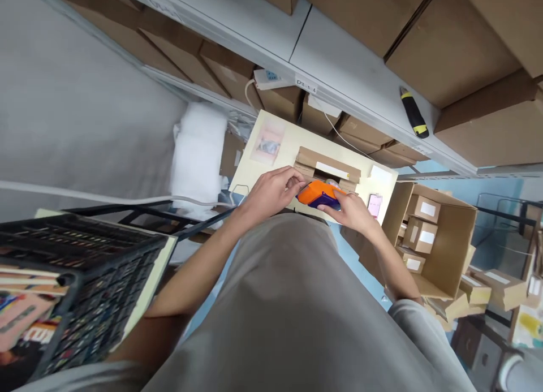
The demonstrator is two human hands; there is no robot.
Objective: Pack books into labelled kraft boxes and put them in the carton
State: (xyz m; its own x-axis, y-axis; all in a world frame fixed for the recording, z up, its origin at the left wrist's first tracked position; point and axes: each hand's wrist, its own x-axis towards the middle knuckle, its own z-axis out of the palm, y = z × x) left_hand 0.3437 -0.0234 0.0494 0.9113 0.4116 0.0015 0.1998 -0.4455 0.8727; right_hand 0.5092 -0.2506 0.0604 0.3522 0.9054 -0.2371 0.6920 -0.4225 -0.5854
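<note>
An orange and purple object [319, 194] is held over the near edge of the cream table [248, 163]. My right hand [348, 210] grips its right end, the thumb along the near side. My left hand [275, 189] is at its left end with fingers bent together; what they pinch, if anything, is too small to make out. Just beyond the object lies a brown cardboard box [326, 161] with a white label. A phone [374, 205] with a lit screen rests on the table to the right of my right hand.
A shelf [339, 75] with cartons spans the far side, bearing a black and yellow cutter [414, 112]. An open carton [453, 239] of small boxes stands right. Black crates [106, 284] are at left, white wrap [197, 149] behind them. A thin cable crosses the table's far part.
</note>
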